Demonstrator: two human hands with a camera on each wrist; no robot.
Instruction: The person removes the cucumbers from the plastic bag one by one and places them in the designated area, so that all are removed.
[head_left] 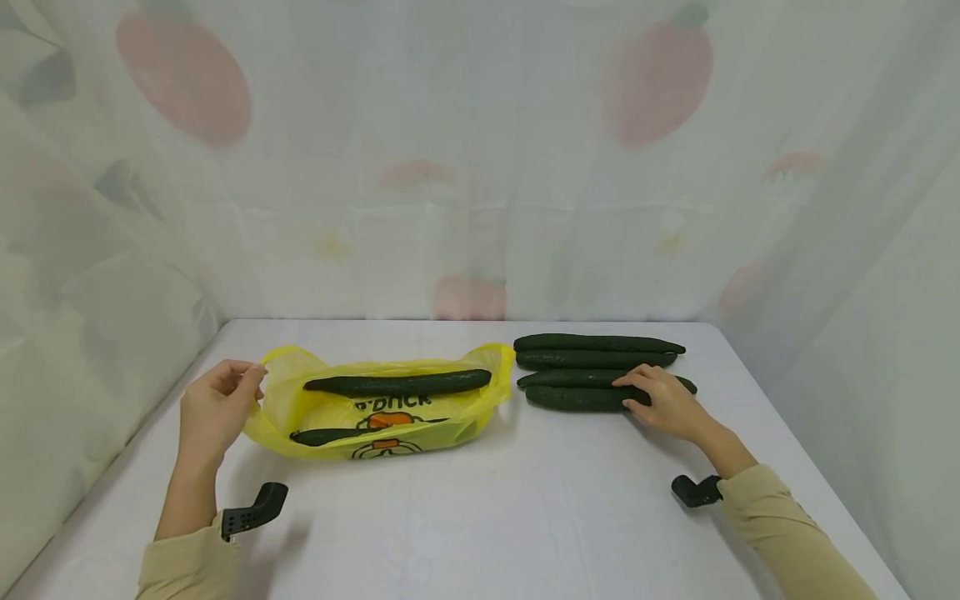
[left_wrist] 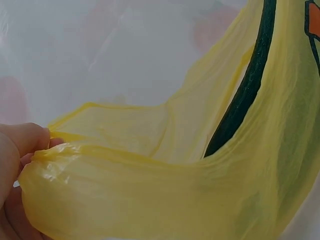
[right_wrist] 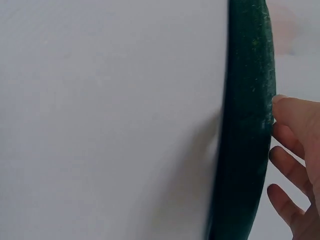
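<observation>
White cloth printed with faint red fruit shapes (head_left: 183,75) hangs behind and to both sides of a plain white table (head_left: 480,517). On the left half of the table lies a crumpled yellow plastic carrier bag (head_left: 382,429), its mouth spread wide. Black lettering on the bag's near face is partly folded away; the visible letters look like "B.DUCK", above an orange and black cartoon drawing. One long dark green cucumber (head_left: 397,383) rests across the open mouth of the bag, and a second dark cucumber (head_left: 322,436) shows through the plastic lower down.

The left hand (head_left: 213,408) is at the bag's left end, and the left wrist view shows its fingertips (left_wrist: 25,142) pinching the gathered yellow rim, with a cucumber running along the inside of the bag.

To the right of the bag, just beside its edge, four more long dark green cucumbers (head_left: 596,343) lie side by side in a neat row. The right hand (head_left: 663,402) rests on the nearest of these cucumbers (head_left: 577,399), fingers loosely curved over its top and touching it; the right wrist view shows the fingertips (right_wrist: 290,112) against its side, not yet wrapped around it.

Both arms wear beige sleeves (head_left: 787,525).
</observation>
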